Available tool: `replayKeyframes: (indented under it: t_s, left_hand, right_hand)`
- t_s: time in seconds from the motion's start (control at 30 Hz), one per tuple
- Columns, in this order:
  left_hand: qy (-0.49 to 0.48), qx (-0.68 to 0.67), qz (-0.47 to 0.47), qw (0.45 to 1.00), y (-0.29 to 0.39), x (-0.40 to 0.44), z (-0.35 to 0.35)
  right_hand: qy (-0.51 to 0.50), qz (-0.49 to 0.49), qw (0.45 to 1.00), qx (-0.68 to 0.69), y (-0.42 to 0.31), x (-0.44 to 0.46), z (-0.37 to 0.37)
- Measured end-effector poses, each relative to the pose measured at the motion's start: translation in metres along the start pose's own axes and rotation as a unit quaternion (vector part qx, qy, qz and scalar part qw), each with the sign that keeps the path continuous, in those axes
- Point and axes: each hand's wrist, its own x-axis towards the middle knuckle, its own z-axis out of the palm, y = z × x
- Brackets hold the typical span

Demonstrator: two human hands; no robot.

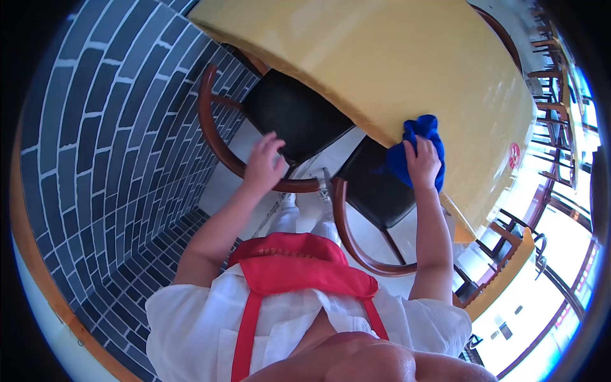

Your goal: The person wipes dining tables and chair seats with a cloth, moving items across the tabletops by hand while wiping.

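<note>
My right hand [424, 164] grips a bunched blue cloth [428, 125] at the near edge of a table with a yellow tablecloth [420, 57]. Part of the cloth lies on the tabletop, and part droops over the edge above a black chair seat [375, 181]. Off to the left, my left hand [264, 164] hangs in the air with its fingers apart and slightly bent, holding nothing. It is nearest to another wooden chair with a black seat [286, 111].
A grey brick wall [121, 134] rises on the left. Curved wooden chair backs [349, 235] stand between my body and the table. A small red round mark [514, 155] shows on the tablecloth at the right. More chairs and tables [557, 114] stand farther right.
</note>
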Motion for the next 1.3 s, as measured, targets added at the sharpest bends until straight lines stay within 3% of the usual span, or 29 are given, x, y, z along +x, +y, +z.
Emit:
replayKeyframes:
  t_s: [0.07,0.13,0.17,0.23,0.43,0.47,0.5,0.57,0.67,0.77,0.8,0.83,0.87,0.9,0.93,1.07,1.13,1.2,1.23,1.3]
  left_hand:
    - [0.07,0.214,0.0,0.974,-0.013,0.023,-0.053]
    - [0.157,0.265,-0.129,0.943,-0.06,0.036,-0.071]
    - [0.153,0.137,-0.216,0.955,-0.09,0.038,-0.072]
    - [0.141,-0.126,-0.366,0.911,-0.144,0.037,-0.066]
    - [0.177,-0.151,-0.373,0.898,-0.12,0.006,-0.077]
    - [0.179,-0.148,-0.386,0.893,-0.123,0.003,-0.077]
    - [0.181,-0.145,-0.4,0.887,-0.128,0.001,-0.075]
    - [0.183,-0.153,-0.408,0.881,-0.118,0.006,-0.078]
    - [0.175,-0.175,-0.412,0.877,-0.125,0.003,-0.077]
    - [0.166,-0.208,-0.454,0.85,-0.12,0.004,-0.082]
    - [0.164,-0.223,-0.47,0.838,-0.115,0.01,-0.086]
    - [0.163,-0.238,-0.489,0.824,-0.113,0.011,-0.083]
    - [0.168,-0.171,-0.451,0.86,-0.126,-0.001,-0.074]
    - [0.166,-0.169,-0.455,0.858,-0.124,-0.001,-0.072]
    - [0.168,-0.164,-0.458,0.857,-0.12,0.003,-0.074]
    - [0.171,-0.172,-0.464,0.852,-0.116,0.007,-0.077]
    - [0.17,-0.16,-0.465,0.854,-0.116,0.005,-0.077]
    - [0.168,-0.149,-0.462,0.858,-0.118,0.001,-0.075]
    - [0.17,-0.153,-0.464,0.856,-0.117,0.001,-0.076]
    - [0.177,-0.163,-0.465,0.852,-0.115,0.005,-0.076]
  right_hand:
    - [-0.023,-0.014,0.995,0.1,-0.035,-0.002,0.007]
    - [-0.117,0.061,0.971,0.202,-0.07,0.001,0.026]
    - [-0.168,0.107,0.952,0.232,-0.088,0.007,0.039]
    - [-0.238,0.081,0.942,0.224,-0.119,0.024,0.075]
    - [-0.366,-0.232,0.884,0.176,-0.195,0.032,0.223]
    - [-0.393,-0.296,0.853,0.176,-0.2,0.023,0.246]
    - [-0.489,-0.353,0.79,0.114,-0.206,0.015,0.27]
    - [-0.456,-0.486,0.744,0.048,-0.187,-0.025,0.323]
    - [-0.508,-0.536,0.675,0.004,-0.165,-0.022,0.36]
    - [-0.459,-0.49,0.741,0.009,-0.138,0.009,0.383]
    - [-0.408,-0.427,0.806,-0.036,-0.13,0.029,0.389]
    - [-0.352,-0.361,0.86,-0.082,-0.124,0.051,0.397]
    - [-0.278,-0.194,0.94,0.044,-0.121,0.074,0.414]
    - [-0.214,-0.097,0.966,0.11,-0.123,0.096,0.437]
    - [-0.136,-0.008,0.972,0.189,-0.126,0.117,0.46]
    - [0.072,0.033,0.959,0.271,-0.176,0.16,0.537]
    - [-0.203,0.056,0.956,0.206,-0.223,0.168,0.496]
    - [-0.382,-0.093,0.915,0.087,-0.255,0.148,0.467]
    - [-0.416,-0.245,0.875,0.007,-0.264,0.125,0.463]
    - [-0.346,-0.391,0.843,0.128,-0.262,0.04,0.474]
